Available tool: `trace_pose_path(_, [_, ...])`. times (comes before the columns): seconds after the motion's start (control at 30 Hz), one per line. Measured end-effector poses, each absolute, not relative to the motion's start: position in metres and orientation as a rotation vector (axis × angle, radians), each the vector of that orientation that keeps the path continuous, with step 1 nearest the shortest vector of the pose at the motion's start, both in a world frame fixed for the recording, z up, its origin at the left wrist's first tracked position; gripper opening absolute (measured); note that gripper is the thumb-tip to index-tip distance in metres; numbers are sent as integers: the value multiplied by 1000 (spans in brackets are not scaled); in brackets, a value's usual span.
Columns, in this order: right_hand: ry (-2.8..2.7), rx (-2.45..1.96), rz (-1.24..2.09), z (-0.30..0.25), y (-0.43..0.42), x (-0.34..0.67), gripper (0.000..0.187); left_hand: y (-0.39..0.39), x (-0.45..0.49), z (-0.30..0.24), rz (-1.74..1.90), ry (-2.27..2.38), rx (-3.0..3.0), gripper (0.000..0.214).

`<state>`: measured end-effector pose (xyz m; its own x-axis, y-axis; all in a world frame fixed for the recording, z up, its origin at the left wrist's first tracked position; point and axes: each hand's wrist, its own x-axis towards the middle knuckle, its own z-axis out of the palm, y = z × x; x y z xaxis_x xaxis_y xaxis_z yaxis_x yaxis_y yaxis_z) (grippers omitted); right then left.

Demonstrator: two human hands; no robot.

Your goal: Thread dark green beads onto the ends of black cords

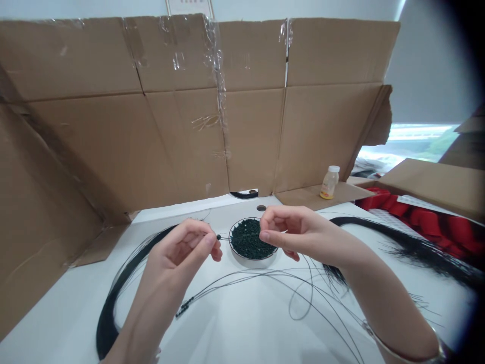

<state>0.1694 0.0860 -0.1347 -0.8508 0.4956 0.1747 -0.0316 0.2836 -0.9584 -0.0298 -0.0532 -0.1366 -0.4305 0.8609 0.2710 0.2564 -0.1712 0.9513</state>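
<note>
My left hand (189,247) is closed in a pinch at the left of the bowl. From its fingertips sticks out a thin dark cord (224,238) with a small dark bead or knot (219,237) on it. My right hand (290,230) hangs over the right side of the bowl, thumb and fingertips drawn together; whatever is between them is too small to make out. Between the hands stands a round white bowl (252,259) filled with small dark green beads (250,240). Below lie several thin cords (242,274), their left ends bunched with dark beads (184,306).
A bundle of black cord (108,308) curves along the left, another (382,230) along the right. Cardboard panels (182,136) wall the white table (212,333) at the back and left. A small white-capped bottle (329,183) and a box of red items (428,227) stand right.
</note>
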Motion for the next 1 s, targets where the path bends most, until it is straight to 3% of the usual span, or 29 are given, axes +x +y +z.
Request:
trace_pose_path(0.33, [-2126, -456, 1572, -133, 73, 166, 19, -50, -17, -140, 1671, 1576, 1400, 24])
trace_pose_path(1.0, [-2058, -436, 1613, -135, 72, 164, 23, -54, -15, -136, 1614, 1645, 1403, 19])
